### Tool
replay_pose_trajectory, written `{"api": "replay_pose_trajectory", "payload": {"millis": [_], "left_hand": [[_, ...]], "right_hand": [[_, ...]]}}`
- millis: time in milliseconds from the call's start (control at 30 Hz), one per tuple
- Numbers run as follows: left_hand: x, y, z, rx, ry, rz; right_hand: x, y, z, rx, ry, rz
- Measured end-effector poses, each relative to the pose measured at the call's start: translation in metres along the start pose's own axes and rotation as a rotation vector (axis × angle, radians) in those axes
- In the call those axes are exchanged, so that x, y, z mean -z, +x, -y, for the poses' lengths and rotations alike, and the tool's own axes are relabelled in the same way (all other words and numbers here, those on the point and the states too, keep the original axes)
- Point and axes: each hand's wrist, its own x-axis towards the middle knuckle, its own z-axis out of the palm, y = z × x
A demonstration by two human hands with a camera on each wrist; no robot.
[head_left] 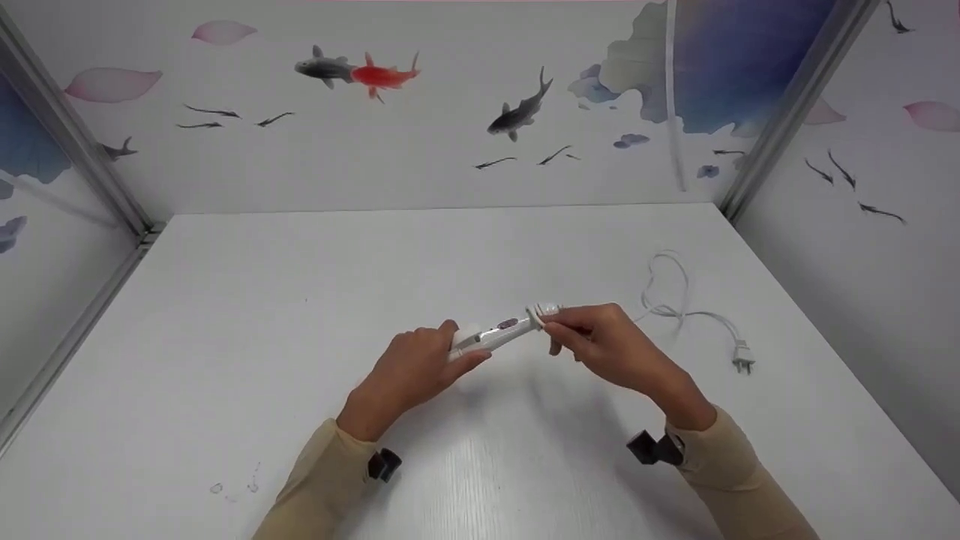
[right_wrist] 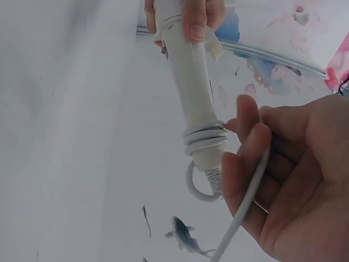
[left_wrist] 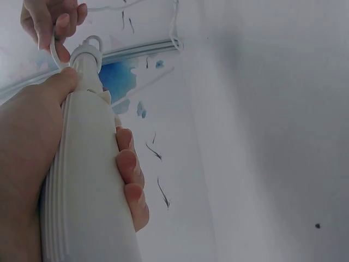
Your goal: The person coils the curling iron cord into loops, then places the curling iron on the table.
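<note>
A white hair styling iron (head_left: 499, 336) is held above the table, slanting up to the right. My left hand (head_left: 416, 367) grips its wider ribbed body (left_wrist: 95, 174), the thumb along one side and fingers curled round the other. Several turns of white power cord (right_wrist: 206, 136) are wound round the end of the handle, where the cord comes out. With thumb and fingers my right hand (head_left: 611, 345) holds the cord close beside these turns. In the right wrist view a loose length of cord (right_wrist: 240, 218) runs down from those fingers.
The rest of the cord (head_left: 675, 313) lies in a loop on the right of the white table (head_left: 300, 300), ending in a two-pin plug (head_left: 742, 355). White panels (head_left: 420, 165) printed with fish and petals stand at the back and both sides.
</note>
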Motion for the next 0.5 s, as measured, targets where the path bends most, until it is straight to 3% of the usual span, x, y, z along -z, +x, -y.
{"api": "replay_pose_trajectory", "payload": {"millis": [333, 500], "left_hand": [[0.002, -0.003, 0.0, 0.019, 0.004, 0.0], [0.006, -0.003, 0.001, 0.036, -0.048, 0.002]], "right_hand": [[0.002, 0.004, -0.016, -0.015, 0.019, 0.254], [0.004, 0.009, -0.035, -0.161, 0.065, 0.343]]}}
